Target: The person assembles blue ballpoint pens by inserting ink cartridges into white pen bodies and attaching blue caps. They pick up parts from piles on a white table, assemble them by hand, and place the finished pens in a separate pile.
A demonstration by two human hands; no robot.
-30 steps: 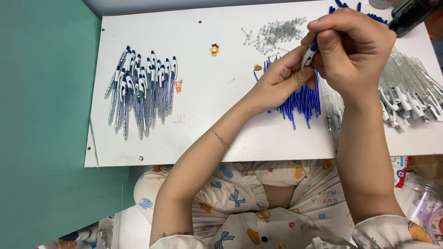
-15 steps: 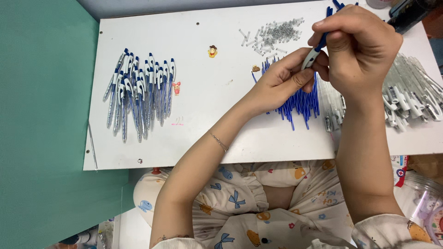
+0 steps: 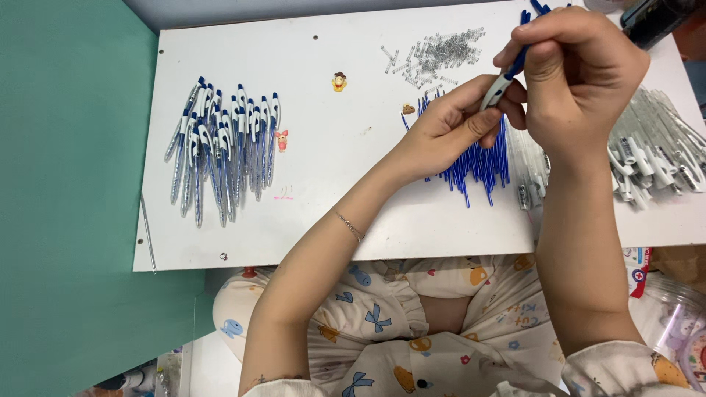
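The left hand and right hand meet over the far right part of the white board, both closed on one pen. The left fingertips pinch its white lower part; the right fingers curl around its blue upper end, and how the parts join is hidden, perhaps by the thumbs. Just under the hands lies a heap of blue refills. To the right is a pile of clear pen barrels. Farther away sits a scatter of small springs. Well apart, on the left, lie the finished pens in a row.
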